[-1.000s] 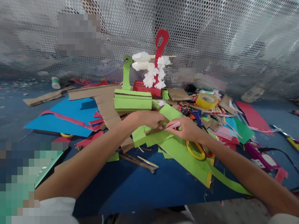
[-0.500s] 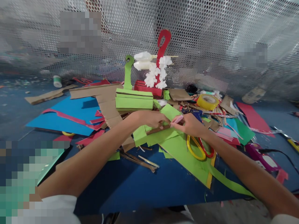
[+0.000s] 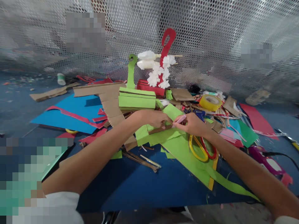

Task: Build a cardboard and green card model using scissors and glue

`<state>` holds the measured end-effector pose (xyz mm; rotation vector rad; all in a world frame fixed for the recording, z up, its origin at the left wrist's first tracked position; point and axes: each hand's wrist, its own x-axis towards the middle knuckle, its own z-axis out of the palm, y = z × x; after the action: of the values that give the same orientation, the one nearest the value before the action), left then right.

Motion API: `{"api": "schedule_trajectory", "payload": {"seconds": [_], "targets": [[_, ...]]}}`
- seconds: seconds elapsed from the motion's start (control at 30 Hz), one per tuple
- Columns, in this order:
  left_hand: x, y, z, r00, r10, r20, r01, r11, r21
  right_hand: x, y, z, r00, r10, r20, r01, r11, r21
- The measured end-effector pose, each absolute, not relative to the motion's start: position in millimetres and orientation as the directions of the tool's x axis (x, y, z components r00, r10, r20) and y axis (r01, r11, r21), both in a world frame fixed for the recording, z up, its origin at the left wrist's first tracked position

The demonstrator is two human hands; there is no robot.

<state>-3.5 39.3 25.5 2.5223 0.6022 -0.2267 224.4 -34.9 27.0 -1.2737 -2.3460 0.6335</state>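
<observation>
My left hand (image 3: 150, 118) presses a brown cardboard strip (image 3: 161, 128) onto a pile of folded green paper (image 3: 151, 137), fingers curled round its edge. My right hand (image 3: 193, 124) is closed on a pink pen-like tool (image 3: 179, 120), tip pointing at the strip just right of my left fingers. Under my right wrist lie scissors (image 3: 201, 149) with yellow and red handles, resting on a large green sheet (image 3: 187, 158). Behind my hands stands a green paper-covered box (image 3: 136, 99).
A blue sheet (image 3: 74, 113) and brown cardboard (image 3: 105, 93) lie to the left. A yellow tape roll (image 3: 210, 102), a blue glue gun (image 3: 196, 113) and paper scraps crowd the right. A red and green craft model (image 3: 161, 68) stands against the perforated screen (image 3: 210, 37). Blue table (image 3: 144, 183).
My right hand has slid a little left and up, bringing the pink tool closer to the cardboard strip. The view has shifted slightly right. My left hand holds still.
</observation>
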Motion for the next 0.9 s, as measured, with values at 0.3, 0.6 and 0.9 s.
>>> {"api": "schedule_trajectory", "payload": {"seconds": [0.3,0.6,0.9], "targets": [[-5,35,27,0.855,0.444,-0.267,0.518,-0.737,0.433,198,-44,31,-0.610,0.785,0.104,0.603,0.546,-0.582],[-4,37,25,0.864,0.424,-0.271,0.503,-0.746,0.437,201,-42,31,-0.591,0.802,0.084,0.645,0.533,-0.548],[-4,34,27,0.850,0.445,-0.281,0.526,-0.733,0.432,197,-43,33,-0.614,0.780,0.122,0.633,0.579,-0.514]]}}
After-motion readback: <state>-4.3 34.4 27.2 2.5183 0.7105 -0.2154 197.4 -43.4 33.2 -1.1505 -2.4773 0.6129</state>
